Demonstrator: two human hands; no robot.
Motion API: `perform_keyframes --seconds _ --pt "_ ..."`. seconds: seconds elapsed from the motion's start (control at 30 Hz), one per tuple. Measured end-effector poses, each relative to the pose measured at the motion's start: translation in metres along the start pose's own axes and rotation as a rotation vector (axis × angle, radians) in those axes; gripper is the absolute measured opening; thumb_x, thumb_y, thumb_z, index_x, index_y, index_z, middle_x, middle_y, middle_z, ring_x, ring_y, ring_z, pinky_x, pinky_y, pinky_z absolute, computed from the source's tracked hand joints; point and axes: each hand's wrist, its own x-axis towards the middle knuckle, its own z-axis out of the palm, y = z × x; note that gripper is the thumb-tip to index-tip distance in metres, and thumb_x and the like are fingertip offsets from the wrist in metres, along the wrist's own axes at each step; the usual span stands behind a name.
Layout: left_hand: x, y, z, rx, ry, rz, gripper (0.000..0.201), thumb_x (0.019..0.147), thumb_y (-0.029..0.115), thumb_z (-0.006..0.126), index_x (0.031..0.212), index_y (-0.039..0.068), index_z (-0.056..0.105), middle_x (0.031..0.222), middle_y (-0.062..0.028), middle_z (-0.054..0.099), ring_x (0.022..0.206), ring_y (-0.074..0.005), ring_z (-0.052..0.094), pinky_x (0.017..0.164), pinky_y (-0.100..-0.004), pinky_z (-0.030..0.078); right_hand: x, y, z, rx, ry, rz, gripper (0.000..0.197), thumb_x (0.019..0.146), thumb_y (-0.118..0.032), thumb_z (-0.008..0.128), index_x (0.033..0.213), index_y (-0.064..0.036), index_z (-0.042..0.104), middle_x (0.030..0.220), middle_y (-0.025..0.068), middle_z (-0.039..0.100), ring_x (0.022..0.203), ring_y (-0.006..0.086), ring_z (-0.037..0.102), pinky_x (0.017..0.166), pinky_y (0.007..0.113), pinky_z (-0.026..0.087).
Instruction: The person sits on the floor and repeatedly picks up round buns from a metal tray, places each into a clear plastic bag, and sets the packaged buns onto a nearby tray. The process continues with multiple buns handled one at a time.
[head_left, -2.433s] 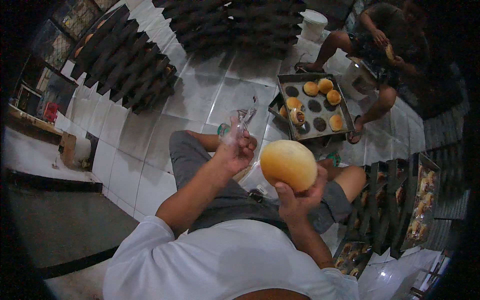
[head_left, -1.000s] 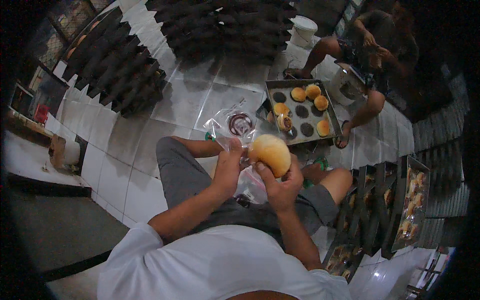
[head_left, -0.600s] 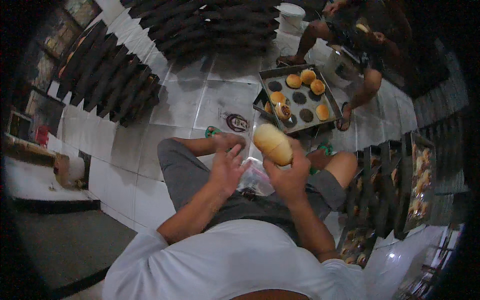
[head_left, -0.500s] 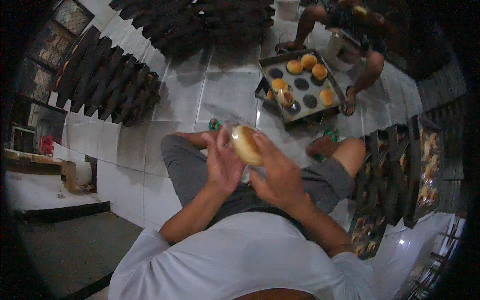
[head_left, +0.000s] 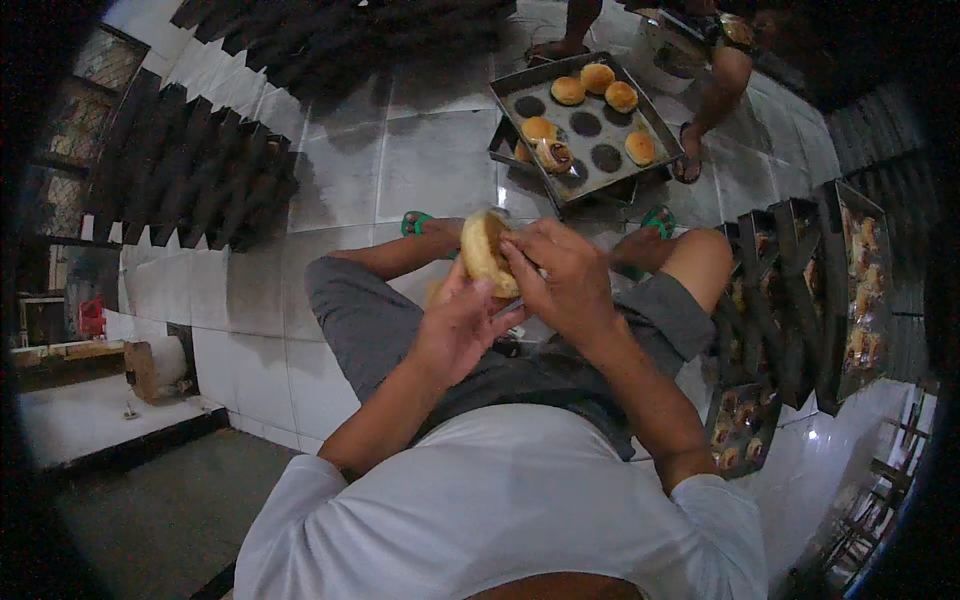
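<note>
A golden-brown bun [head_left: 482, 245] is between my two hands, above my lap, stood on edge with its pale side turned left. My left hand [head_left: 462, 325] holds it from below, fingers curled about its lower end. My right hand [head_left: 570, 272] is closed, its thumb and fingertips pinching at the bun's right side. A clear wrapper around it is hard to make out here. Beyond my hands, a dark baking tray [head_left: 625, 182] with round hollows bears several loose buns [head_left: 597, 78] and a shiny bun, apparently wrapped [head_left: 553, 155].
Another person's leg [head_left: 715, 100] is beside the tray, near a pale bucket [head_left: 672, 50]. Stacked dark trays [head_left: 190, 165] stand at the left. More trays, with wrapped buns [head_left: 862, 285], stand at my right. My feet in green sandals [head_left: 418, 224] flank the tiled floor [head_left: 420, 150].
The bun has turned from lying slanted to standing on edge. My right fingers have moved from lying along it to pinching its side. The view has shifted, so the tray appears higher.
</note>
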Motion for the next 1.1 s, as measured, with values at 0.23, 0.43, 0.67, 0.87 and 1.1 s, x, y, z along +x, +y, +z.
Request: perform_keyframes --seconds 0.23,0.43,0.67,0.87,1.1 --pt "0.007 0.0 -0.04 0.861 0.278 0.137 0.032 0.104 0.031 0.068 0.107 0.0 0.076 0.09 -0.0068 0.077 0.078 -0.0097 0.07 0.065 -0.0257 0.055 -0.004 0.022 0.012 -0.028 0.024 0.106 0.013 0.087 -0.018 0.077 0.089 -0.0054 0.073 0.083 0.0119 0.071 0.072 0.0307 0.071 0.065 0.04 0.057" --pt "0.01 -0.014 -0.032 0.882 0.351 0.343 0.037 0.102 0.029 0.069 0.084 -0.003 0.074 0.064 -0.0047 0.065 0.057 -0.0082 0.059 0.053 -0.0267 0.046 -0.02 0.031 0.008 -0.144 0.116 0.165 0.011 0.085 -0.012 0.077 0.083 -0.0014 0.074 0.081 0.013 0.072 0.068 0.0263 0.071 0.062 0.036 0.056" --pt "0.031 -0.026 -0.115 0.09 -0.092 0.083 0.08 0.099 0.076 0.049 0.086 0.001 0.074 0.063 -0.0057 0.067 0.05 -0.013 0.058 0.049 -0.0268 0.045 -0.006 -0.01 -0.036 -0.119 0.089 0.092 0.009 0.081 -0.008 0.08 0.085 -0.0025 0.074 0.079 0.0097 0.071 0.07 0.0252 0.072 0.064 0.036 0.057" --pt "0.073 -0.032 -0.016 -0.041 -0.206 -0.303 0.096 0.096 0.082 0.041 0.151 0.005 0.049 0.144 -0.0176 0.059 0.131 -0.0368 0.059 0.112 -0.0551 0.045 -0.014 -0.034 -0.06 -0.056 -0.084 -0.093 0.008 0.087 -0.013 0.077 0.086 -0.0072 0.072 0.086 0.0106 0.072 0.075 0.0285 0.072 0.066 0.04 0.058" --pt "0.066 -0.015 0.013 -0.478 -0.497 -0.36 0.087 0.098 0.074 0.049 0.161 0.015 0.038 0.156 -0.0197 0.049 0.142 -0.0407 0.05 0.12 -0.0621 0.037 -0.056 -0.072 -0.078 0.044 0.01 0.223 0.01 0.09 -0.009 0.078 0.096 -0.0013 0.077 0.093 0.0118 0.073 0.084 0.0289 0.072 0.075 0.037 0.058"
